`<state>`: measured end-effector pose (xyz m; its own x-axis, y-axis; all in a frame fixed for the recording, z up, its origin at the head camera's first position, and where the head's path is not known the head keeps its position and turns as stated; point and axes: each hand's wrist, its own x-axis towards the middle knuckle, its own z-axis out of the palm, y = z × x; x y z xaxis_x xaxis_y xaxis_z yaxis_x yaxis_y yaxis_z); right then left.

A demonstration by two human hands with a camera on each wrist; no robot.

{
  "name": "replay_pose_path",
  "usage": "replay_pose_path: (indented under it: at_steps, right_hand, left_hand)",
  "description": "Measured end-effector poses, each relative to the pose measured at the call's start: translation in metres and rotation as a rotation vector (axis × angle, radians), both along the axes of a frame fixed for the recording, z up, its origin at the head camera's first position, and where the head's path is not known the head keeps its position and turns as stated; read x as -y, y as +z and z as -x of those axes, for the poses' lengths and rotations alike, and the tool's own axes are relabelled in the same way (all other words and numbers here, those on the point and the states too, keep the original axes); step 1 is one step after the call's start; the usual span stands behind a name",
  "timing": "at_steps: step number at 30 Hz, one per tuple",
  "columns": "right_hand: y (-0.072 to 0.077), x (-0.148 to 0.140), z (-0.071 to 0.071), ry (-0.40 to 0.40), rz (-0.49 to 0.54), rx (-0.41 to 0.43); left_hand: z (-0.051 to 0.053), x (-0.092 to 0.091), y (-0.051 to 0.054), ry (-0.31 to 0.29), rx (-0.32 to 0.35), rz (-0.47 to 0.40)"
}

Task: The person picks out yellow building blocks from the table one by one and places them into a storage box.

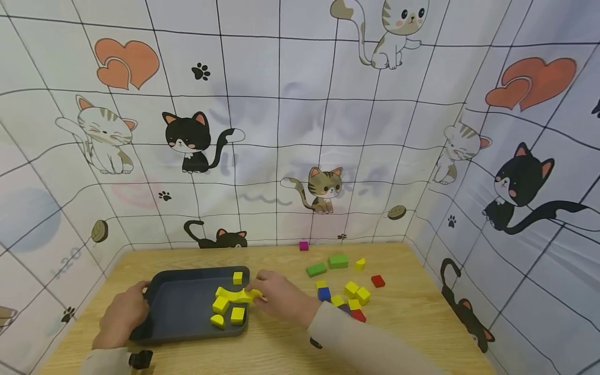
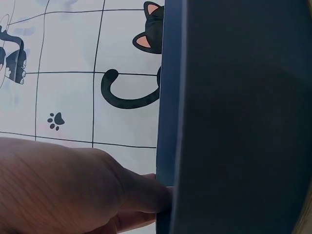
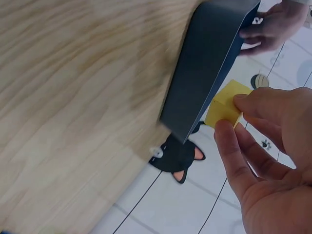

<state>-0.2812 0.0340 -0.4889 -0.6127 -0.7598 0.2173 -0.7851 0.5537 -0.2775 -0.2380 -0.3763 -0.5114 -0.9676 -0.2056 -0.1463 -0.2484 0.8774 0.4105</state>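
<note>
A dark grey tray [image 1: 183,302] lies on the left of the table. My left hand [image 1: 122,315] grips its left rim; in the left wrist view the thumb and fingers meet at the tray wall [image 2: 243,117]. My right hand [image 1: 283,299] pinches a yellow block [image 3: 226,105] between thumb and fingertips, over the tray's right rim. Inside the tray, toward its right end, are several yellow blocks: a cube [image 1: 237,278] at the back, another cube [image 1: 237,315] in front and a rounded piece [image 1: 217,321]. A curved yellow piece [image 1: 228,295] lies close to the held block.
Right of the tray, loose blocks lie on the wooden table [image 1: 403,333]: green blocks [image 1: 338,261], a blue block [image 1: 324,294], several yellow cubes [image 1: 351,289] and red blocks [image 1: 377,281]. A magenta cube [image 1: 303,246] sits at the back edge. Cat-patterned cloth walls [image 1: 253,120] stand behind and beside the table.
</note>
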Motion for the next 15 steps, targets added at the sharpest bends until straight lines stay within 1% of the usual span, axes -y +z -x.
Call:
replay_pose_path:
  at_steps: [6, 11, 15]
  right_hand:
    - [-0.002, 0.023, -0.006, 0.041, -0.034, -0.033]
    - [-0.001, 0.037, -0.012, 0.066, -0.056, -0.062]
    - [-0.002, 0.048, -0.016, 0.1, -0.087, -0.099]
  left_hand:
    - [-0.002, 0.001, 0.0, 0.009, 0.014, -0.006]
    - [-0.002, 0.0, 0.001, 0.014, 0.007, -0.011]
    - [-0.002, 0.0, 0.001, 0.022, 0.009, -0.013]
